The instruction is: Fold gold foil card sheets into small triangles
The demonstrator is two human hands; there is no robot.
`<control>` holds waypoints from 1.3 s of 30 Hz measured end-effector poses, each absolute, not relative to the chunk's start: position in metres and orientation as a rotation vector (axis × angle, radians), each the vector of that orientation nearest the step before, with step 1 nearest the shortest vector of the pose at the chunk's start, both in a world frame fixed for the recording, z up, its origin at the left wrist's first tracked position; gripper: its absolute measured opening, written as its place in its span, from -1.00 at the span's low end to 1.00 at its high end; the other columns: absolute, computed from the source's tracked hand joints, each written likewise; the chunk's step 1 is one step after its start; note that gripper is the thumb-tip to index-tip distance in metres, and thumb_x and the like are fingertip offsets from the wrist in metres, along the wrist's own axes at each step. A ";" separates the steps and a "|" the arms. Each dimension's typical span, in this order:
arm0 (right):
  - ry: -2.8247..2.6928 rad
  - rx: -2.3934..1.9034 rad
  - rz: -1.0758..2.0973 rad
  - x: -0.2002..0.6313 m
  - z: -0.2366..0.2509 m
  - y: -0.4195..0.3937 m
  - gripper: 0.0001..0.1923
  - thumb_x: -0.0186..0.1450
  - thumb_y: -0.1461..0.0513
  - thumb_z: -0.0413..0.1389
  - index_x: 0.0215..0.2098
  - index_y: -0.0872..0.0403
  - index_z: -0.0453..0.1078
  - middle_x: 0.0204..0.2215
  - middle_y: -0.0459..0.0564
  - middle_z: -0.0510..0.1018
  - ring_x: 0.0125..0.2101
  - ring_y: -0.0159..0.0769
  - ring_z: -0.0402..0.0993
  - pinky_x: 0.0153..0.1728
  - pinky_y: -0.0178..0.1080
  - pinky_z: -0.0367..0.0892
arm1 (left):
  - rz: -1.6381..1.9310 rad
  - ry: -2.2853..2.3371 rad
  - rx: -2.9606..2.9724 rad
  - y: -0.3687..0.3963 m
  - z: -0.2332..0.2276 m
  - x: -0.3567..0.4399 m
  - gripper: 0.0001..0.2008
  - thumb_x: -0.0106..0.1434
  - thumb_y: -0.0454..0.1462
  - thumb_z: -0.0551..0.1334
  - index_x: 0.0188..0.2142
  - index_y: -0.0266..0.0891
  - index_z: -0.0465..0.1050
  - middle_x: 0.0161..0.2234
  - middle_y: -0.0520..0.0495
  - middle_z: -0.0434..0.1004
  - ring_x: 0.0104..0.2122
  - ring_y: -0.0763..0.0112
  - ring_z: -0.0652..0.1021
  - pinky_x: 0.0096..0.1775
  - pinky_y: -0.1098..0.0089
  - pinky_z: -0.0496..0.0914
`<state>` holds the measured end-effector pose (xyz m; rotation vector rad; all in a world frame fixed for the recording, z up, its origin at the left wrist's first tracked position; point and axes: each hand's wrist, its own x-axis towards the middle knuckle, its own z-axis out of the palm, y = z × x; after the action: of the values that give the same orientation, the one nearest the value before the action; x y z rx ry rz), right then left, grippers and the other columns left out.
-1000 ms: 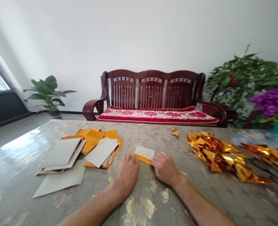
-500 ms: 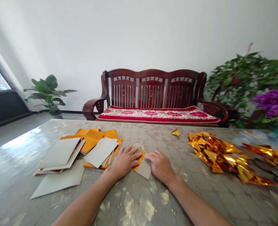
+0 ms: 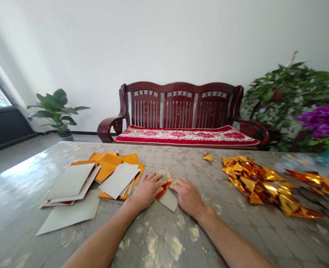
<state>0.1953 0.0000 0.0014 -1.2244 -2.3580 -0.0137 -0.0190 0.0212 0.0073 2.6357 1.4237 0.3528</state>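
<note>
A small piece of gold foil paper (image 3: 169,201) with a pale grey back lies on the table between my hands, partly folded so that an orange-gold flap shows along its left side. My left hand (image 3: 149,190) rests flat beside it with fingers spread, the fingertips touching the gold flap. On the other side, my right hand (image 3: 188,195) has its fingers curled and closed at the paper's upper right edge. The thumb of that hand is mostly hidden. Left of my left hand is a loose stack of gold and grey sheets (image 3: 119,180).
More grey-backed sheets (image 3: 69,182) lie in a pile at the left. Several folded shiny gold pieces (image 3: 253,182) are heaped at the right, with one small folded piece (image 3: 208,157) apart. Dark cords (image 3: 320,201) and a clear plastic bag (image 3: 295,162) lie far right. A wooden bench (image 3: 178,108) stands behind.
The gold flap by my left fingers stands slightly more raised, and the paper's grey part has narrowed at the top. My hands have barely shifted.
</note>
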 end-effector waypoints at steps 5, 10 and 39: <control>-2.360 -1.233 -0.012 0.194 0.002 0.000 -0.63 0.32 0.46 -0.05 -0.13 0.01 0.51 -0.24 -0.03 0.54 -0.15 -0.27 0.36 -0.07 -0.27 0.24 | 0.371 1.427 2.659 0.023 0.005 -0.019 -0.61 0.40 -0.23 0.07 0.19 0.14 0.32 0.28 0.01 0.27 0.27 0.08 0.25 0.23 -0.12 0.08; -2.391 -1.243 -0.019 0.193 0.004 0.000 -0.67 0.35 0.43 -0.04 -0.14 0.01 0.50 -0.21 -0.03 0.53 -0.14 -0.28 0.35 -0.07 -0.27 0.23 | 0.439 1.389 2.694 0.022 0.003 -0.018 -0.62 0.41 -0.23 0.07 0.17 0.10 0.34 0.25 0.00 0.32 0.25 0.11 0.29 0.21 -0.06 0.13; -2.548 -1.410 -0.076 0.202 0.039 -0.011 -0.79 0.22 0.15 0.19 -0.17 -0.01 0.49 -0.17 0.00 0.51 -0.09 -0.13 0.30 -0.10 -0.13 0.13 | 0.470 1.378 2.814 -0.010 0.020 -0.005 -0.62 0.28 -0.06 0.24 0.04 -0.10 0.38 0.04 -0.10 0.44 0.02 0.13 0.41 0.06 0.15 0.28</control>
<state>0.2020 -0.0113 0.0385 -1.4101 -2.5485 -0.0764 -0.0052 -0.0098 0.0195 2.8135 1.3776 0.4704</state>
